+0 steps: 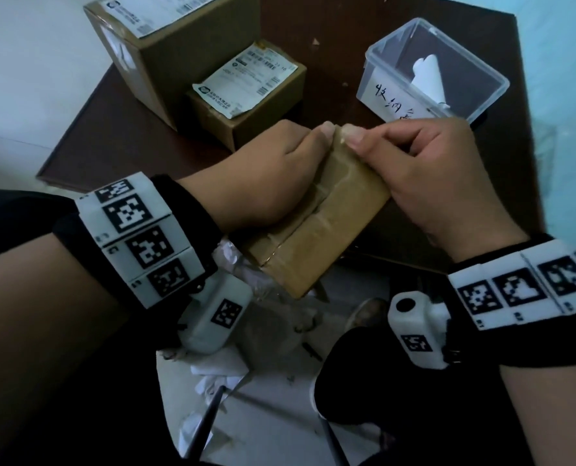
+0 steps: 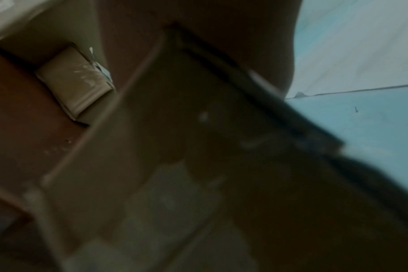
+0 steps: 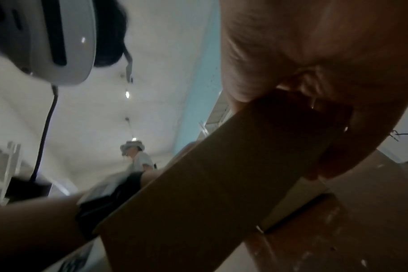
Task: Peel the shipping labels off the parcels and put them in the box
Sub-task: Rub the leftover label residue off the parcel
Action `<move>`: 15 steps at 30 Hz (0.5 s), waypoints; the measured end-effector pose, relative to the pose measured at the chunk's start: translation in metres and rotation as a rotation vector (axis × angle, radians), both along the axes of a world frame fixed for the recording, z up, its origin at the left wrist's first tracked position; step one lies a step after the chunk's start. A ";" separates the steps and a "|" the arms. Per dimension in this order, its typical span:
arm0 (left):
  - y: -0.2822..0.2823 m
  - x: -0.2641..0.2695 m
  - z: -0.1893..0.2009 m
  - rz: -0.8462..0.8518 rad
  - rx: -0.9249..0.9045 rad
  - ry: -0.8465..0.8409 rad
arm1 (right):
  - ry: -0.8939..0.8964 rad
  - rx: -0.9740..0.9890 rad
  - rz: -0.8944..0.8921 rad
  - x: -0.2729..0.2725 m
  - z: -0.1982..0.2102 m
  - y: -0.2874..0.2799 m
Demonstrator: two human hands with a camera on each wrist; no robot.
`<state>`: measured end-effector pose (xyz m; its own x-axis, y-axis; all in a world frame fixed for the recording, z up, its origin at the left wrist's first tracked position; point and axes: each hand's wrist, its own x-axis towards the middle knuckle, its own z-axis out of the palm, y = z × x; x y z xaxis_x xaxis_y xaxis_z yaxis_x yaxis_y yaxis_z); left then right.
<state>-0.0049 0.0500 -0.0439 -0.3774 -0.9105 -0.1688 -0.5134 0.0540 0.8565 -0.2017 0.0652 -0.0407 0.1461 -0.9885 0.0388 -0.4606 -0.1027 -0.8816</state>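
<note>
Both our hands gripped the flat parcel above the table's near edge.

Our left hand [image 1: 273, 169] and right hand [image 1: 424, 169] pinched the flat parcel [image 1: 326, 227] at its far end; labelled parcels [image 1: 246, 95] sat at 11 o'clock, the clear box [image 1: 481, 105] at 1 o'clock.

My right hand [image 3: 314, 55] fills the upper right of the wrist camera, its grip closed on the far top edge of a flat brown cardboard parcel [image 3: 210, 184]: the thumb [image 3: 240, 73] lies against one face, and curled fingers [image 3: 352, 139] wrap the other. From the grip the parcel slants down and away to the lower left. Below the grip I see the reddish-brown tabletop [image 3: 361, 230]. Beyond the parcel's low end my other forearm [image 3: 35, 230] crosses, with a black strap at its wrist. Farther off stands a second person [image 3: 140, 158] in a white top; the headset [image 3: 58, 36] looms above.
</note>
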 end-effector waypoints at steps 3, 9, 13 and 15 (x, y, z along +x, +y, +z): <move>-0.001 -0.001 -0.004 -0.042 0.037 -0.043 | 0.094 -0.070 0.002 0.006 -0.004 0.002; -0.005 0.003 -0.002 -0.060 0.049 -0.133 | 0.138 0.030 0.137 0.000 -0.001 -0.002; -0.004 0.003 -0.002 -0.057 0.067 -0.132 | 0.127 0.055 0.137 -0.001 0.004 0.001; -0.003 0.001 -0.001 -0.045 0.044 -0.123 | 0.162 -0.031 0.060 0.003 0.000 0.003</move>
<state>-0.0044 0.0471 -0.0453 -0.3913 -0.8841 -0.2555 -0.6126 0.0431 0.7893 -0.1989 0.0682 -0.0404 0.2117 -0.9765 0.0399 -0.5889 -0.1600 -0.7922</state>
